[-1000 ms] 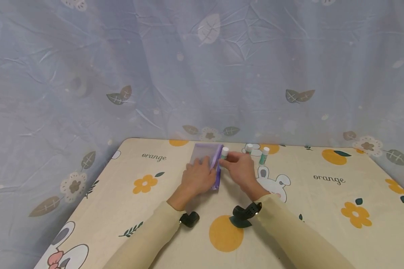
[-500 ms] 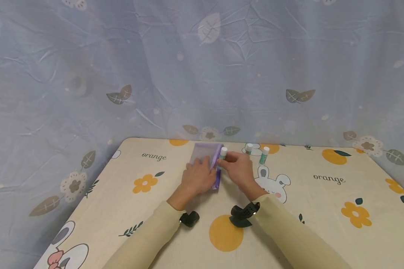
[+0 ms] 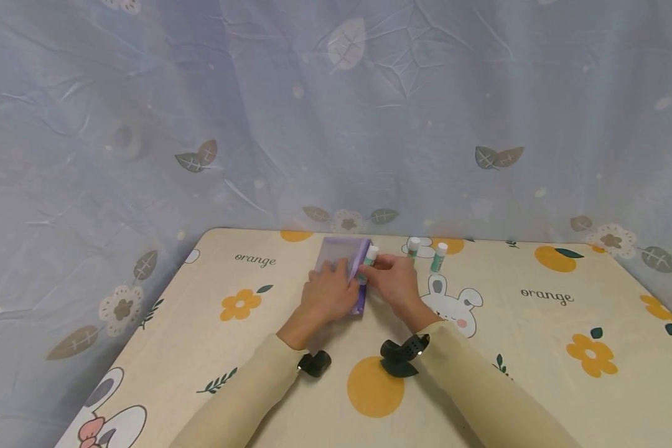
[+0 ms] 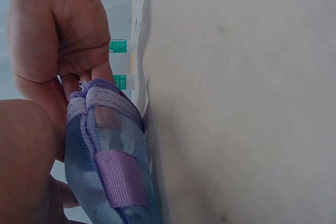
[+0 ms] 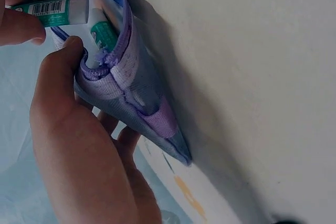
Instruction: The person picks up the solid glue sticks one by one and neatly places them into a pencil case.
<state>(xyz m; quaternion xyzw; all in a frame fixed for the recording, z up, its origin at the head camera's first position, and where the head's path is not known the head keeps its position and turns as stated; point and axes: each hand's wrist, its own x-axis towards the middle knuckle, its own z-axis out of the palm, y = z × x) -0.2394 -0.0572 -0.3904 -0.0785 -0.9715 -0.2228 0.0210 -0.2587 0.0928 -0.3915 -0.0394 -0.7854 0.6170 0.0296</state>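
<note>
A purple mesh zip pouch [image 3: 336, 249] lies on the table, its zip side spread open toward the right. My left hand [image 3: 328, 292] grips it, the thumb at the rim of the opening and the fingers along the mesh, as the right wrist view shows. My right hand [image 3: 394, 283] pinches a green glue stick [image 5: 55, 12] with a white cap, held at the mouth of the pouch [image 5: 123, 72]. Inside the pouch another green glue stick [image 5: 105, 35] shows. Part of the held stick is hidden by my right fingers.
Two more glue sticks stand on the table right of my hands: one farther back [image 3: 413, 247], the other beside it [image 3: 439, 257]. A patterned tablecloth [image 3: 291, 398] covers the table. Behind its far edge hangs a grey-blue curtain [image 3: 336, 124].
My right hand has moved slightly left with the glue stick, which now tilts more and sits closer against the pouch opening. The left hand keeps its place on the pouch.
</note>
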